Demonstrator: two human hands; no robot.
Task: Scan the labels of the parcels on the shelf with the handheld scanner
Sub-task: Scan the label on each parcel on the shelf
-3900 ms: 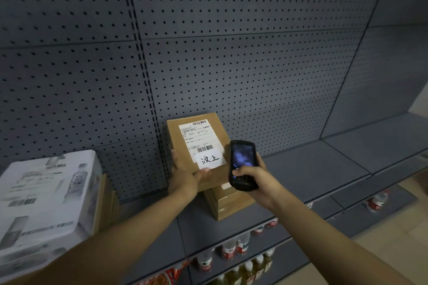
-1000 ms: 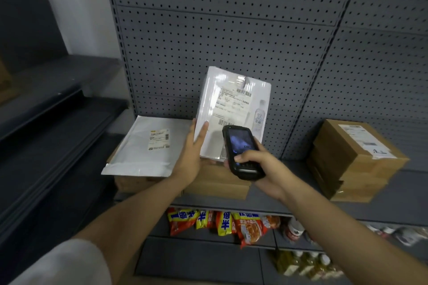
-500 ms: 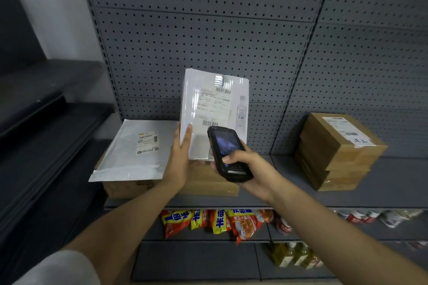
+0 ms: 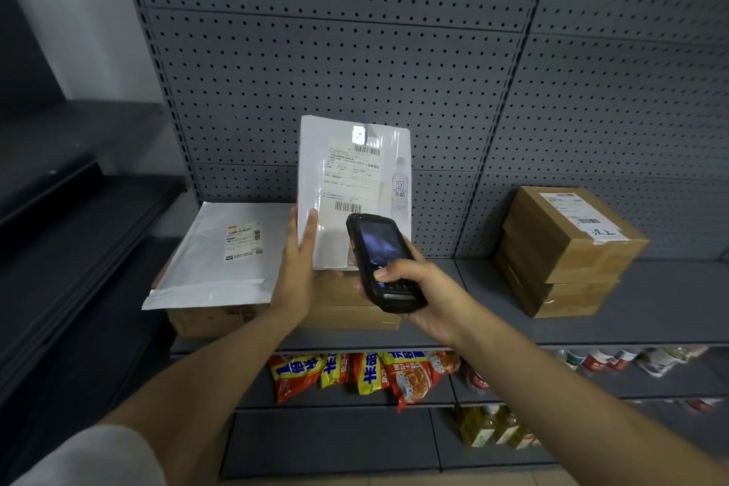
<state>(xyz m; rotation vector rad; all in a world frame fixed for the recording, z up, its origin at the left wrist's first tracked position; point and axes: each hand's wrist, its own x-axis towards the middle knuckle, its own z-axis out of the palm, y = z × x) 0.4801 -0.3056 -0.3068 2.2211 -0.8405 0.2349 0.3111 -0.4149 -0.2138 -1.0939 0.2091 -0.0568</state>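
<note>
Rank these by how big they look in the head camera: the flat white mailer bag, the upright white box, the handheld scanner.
1. Flat white mailer bag and upright white box: they look close in size, so I won't split them.
2. Handheld scanner: clearly smallest, though nearest the camera, gripped in the right hand.

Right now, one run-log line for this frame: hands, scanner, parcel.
left hand: props white glossy box upright, label outward | right hand: grips black handheld scanner, aimed at label | grey metal shelf

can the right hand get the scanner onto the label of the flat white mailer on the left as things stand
Probably yes: the flat white mailer lies face up, label uncovered. Right hand must swing the scanner left past the left hand.
</note>
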